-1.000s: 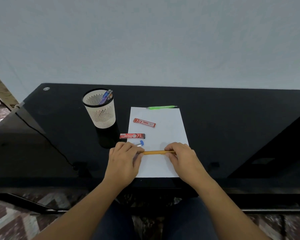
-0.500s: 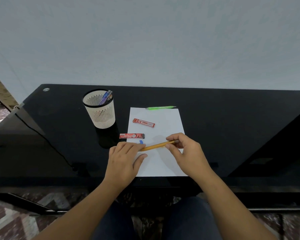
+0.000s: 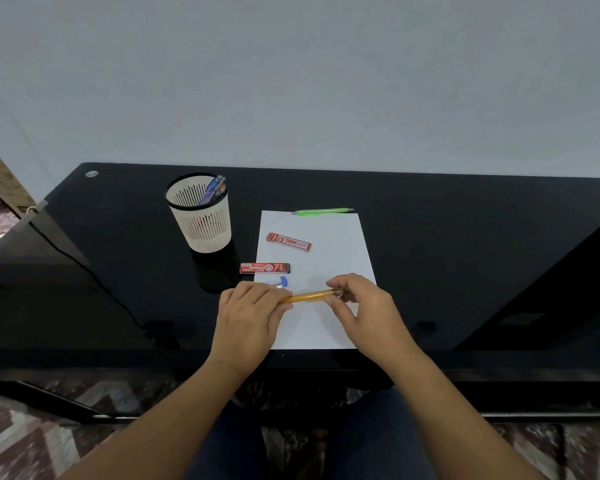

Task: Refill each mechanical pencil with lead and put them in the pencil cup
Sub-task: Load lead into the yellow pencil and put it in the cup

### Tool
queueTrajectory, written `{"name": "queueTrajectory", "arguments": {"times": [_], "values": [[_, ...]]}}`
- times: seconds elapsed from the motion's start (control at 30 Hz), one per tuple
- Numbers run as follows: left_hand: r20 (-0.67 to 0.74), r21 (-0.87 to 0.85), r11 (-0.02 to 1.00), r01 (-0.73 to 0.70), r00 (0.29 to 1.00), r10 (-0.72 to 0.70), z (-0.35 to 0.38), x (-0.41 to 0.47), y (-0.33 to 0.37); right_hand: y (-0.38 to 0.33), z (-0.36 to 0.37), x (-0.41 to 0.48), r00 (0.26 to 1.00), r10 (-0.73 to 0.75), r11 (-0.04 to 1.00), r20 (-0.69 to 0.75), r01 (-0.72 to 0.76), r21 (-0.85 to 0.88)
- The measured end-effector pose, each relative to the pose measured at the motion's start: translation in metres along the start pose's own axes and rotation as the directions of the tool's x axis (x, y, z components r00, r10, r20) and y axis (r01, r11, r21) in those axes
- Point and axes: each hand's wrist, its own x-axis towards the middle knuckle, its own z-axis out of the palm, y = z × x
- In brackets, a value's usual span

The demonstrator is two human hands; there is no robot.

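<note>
Both hands hold the orange mechanical pencil (image 3: 309, 296) just above the near half of the white paper (image 3: 329, 261). The left hand (image 3: 250, 317) curls round its left end; the right hand (image 3: 364, 306) pinches its right end between thumb and fingers. The pencil cup (image 3: 201, 220) stands far left on the black tabletop (image 3: 465, 254), and a green pencil (image 3: 321, 211) lies at the paper's far edge.

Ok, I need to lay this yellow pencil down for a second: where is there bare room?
Free: the right half of the paper, between the green pencil and the right hand; the black desk right of the paper. Crowded: the paper's left side, where the far lead case, the near lead case and a small blue-capped piece lie near the pencil cup.
</note>
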Motion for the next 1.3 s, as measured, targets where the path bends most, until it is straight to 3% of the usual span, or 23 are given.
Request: {"name": "queueTrajectory", "arguments": {"times": [0.2,0.37,0.67,1.07,1.3], "values": [[0.036,0.014,0.998,0.056,0.998,-0.056,0.002,0.000,-0.001,0.018,0.004,0.002,0.946,-0.302,0.917,-0.113,0.256,-0.305],[0.046,0.013,0.997,0.073,0.996,-0.073,0.003,0.000,-0.001,0.029,0.012,0.006,0.898,-0.415,0.839,-0.146,0.315,-0.444],[0.041,-0.026,0.994,0.105,0.994,-0.104,0.005,-0.001,-0.003,0.041,0.020,0.002,0.936,-0.305,0.926,-0.173,0.250,-0.282],[0.053,-0.030,0.992,0.126,0.991,-0.125,0.006,-0.001,-0.005,0.044,0.020,0.002,0.925,-0.344,0.922,-0.159,0.302,-0.242],[0.038,0.010,0.986,0.166,0.985,-0.166,0.005,-0.001,-0.004,0.047,0.021,0.000,0.936,-0.268,0.956,-0.227,0.229,-0.185]]}}
